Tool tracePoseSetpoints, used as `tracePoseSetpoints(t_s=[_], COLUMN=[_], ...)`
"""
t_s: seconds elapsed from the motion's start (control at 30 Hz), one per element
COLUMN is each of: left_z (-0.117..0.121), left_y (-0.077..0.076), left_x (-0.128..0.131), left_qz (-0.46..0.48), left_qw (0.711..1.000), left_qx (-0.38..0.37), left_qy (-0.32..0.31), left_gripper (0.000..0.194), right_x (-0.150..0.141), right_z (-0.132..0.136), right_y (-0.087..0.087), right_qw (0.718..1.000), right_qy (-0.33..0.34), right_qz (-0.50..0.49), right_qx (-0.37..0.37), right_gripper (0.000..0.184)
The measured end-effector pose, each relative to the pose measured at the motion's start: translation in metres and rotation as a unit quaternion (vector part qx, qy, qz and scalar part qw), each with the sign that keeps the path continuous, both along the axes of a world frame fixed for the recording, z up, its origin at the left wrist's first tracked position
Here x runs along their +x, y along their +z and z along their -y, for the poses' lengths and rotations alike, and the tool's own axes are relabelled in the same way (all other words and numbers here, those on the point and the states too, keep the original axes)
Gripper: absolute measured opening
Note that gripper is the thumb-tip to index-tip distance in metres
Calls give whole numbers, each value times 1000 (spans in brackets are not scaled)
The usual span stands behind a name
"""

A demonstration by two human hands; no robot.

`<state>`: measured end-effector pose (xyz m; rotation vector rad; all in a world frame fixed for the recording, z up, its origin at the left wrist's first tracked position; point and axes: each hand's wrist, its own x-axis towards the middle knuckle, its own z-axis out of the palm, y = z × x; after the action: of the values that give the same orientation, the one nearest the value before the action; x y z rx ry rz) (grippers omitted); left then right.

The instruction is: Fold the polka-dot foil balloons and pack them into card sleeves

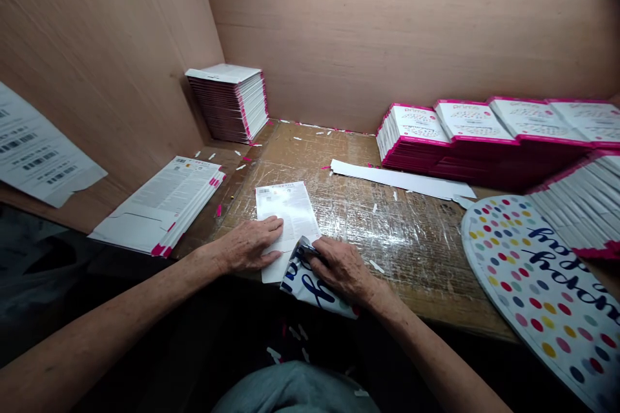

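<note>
Dim overhead light leaves the wall (358, 26) soft and flat, while white glare streaks the table (387, 239). Shadow swallows the floor (43, 258) below it. The left hand (249, 245) and right hand (339, 269) look sharp, without blur, and the wide lens bows the frame's edges.

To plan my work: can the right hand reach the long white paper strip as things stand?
Probably yes: the right hand lies close, and only small paper scraps lie before the strip.

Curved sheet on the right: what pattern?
The sheet shows colourful polka dots and dark blue script, best in the head view.
</note>
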<state>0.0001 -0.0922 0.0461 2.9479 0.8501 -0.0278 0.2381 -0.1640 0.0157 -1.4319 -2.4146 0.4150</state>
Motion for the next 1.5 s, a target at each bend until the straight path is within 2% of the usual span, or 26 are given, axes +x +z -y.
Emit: tracePoseSetpoints(t_s=[0.13, 0.27, 0.37, 0.43, 0.53, 0.6, 0.83, 1.1, 1.2, 1.27, 1.33, 1.43, 1.5], left_z=[12, 24, 29, 31, 36, 37, 28, 23, 21, 20, 21, 28, 34], left_y=[-3, -11, -7, 0, 11, 17, 31, 43, 42, 38, 32, 22, 15], left_x=[14, 24, 28, 33, 44, 51, 62, 69, 70, 70, 69, 67, 69], left_qz=[-115, -158, -180, -180, -139, -116, -85, -83, -74, -62, -34, 73, 194], left_qw=[993, 981, 980, 981, 983, 983, 983, 980, 979, 982, 985, 983, 960], left_qx=[31, 107, 81, 57, 70, 87, 133, 161, 166, 161, 156, 155, 147], left_qy=[-9, -26, -4, 41, 98, 109, 88, 85, 93, 79, 66, 73, 138], left_gripper=[20, 23, 27, 26, 25, 25, 23, 23, 23, 26, 28, 30, 32], right_x=[3, 3, -1, -6, -8, -4, 12, 22, 25, 25, 24, 21, 21], right_z=[1, 0, 3, 5, 6, 6, 3, -6, -10, -12, -13, -12, -10], right_y=[-7, -10, -5, -1, 3, 4, 9, 14, 14, 14, 13, 10, 8], right_qw=[1000, 999, 999, 995, 984, 981, 976, 959, 948, 937, 926, 911, 898], right_qy=[14, 19, -7, -66, -155, -178, -207, -220, -197, -234, -303, -361, -369], right_qz=[0, -7, -30, -57, -69, -65, -64, -157, -227, -240, -216, -199, -237], right_qx=[28, 37, 41, 53, 52, 30, -25, -90, -107, -98, -60, 9, 34], right_gripper=[9, 11, 12, 23, 43, 49, 22, 27, 23, 24, 28, 23, 21])
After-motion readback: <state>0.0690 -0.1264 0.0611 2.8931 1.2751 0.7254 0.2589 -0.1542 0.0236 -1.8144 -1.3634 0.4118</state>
